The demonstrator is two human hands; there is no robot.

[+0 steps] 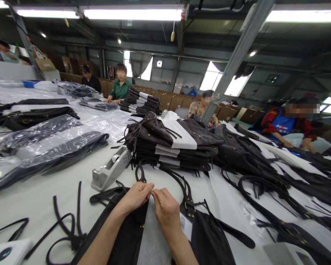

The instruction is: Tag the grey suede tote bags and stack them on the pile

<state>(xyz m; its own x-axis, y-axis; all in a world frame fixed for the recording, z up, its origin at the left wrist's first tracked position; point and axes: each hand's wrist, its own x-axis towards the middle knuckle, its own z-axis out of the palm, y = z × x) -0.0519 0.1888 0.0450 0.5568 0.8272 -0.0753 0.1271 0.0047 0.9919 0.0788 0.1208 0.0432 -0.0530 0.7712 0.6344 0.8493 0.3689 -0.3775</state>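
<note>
My left hand [138, 194] and my right hand [167, 208] meet fingertip to fingertip, both closed in a pinch. Whatever lies between the fingers is too small to make out. Below them a dark handbag [209, 239] lies flat, a pale paper strip [151, 233] running down its middle. Its strap [188, 200] with brass-coloured studs extends beyond my right hand. Beside that hand is a white label [185, 225], partly covered. A grey tape dispenser [110, 171] stands on the table, beyond my left hand.
Stacked dark bags with paper bands [182, 147] rise just ahead. Plastic-wrapped bags [52, 147] lie left, and loose bags with straps [264, 176] spread right. A white device [9, 253] sits near left. Several people work around the table; a slanted metal post [234, 55] stands right.
</note>
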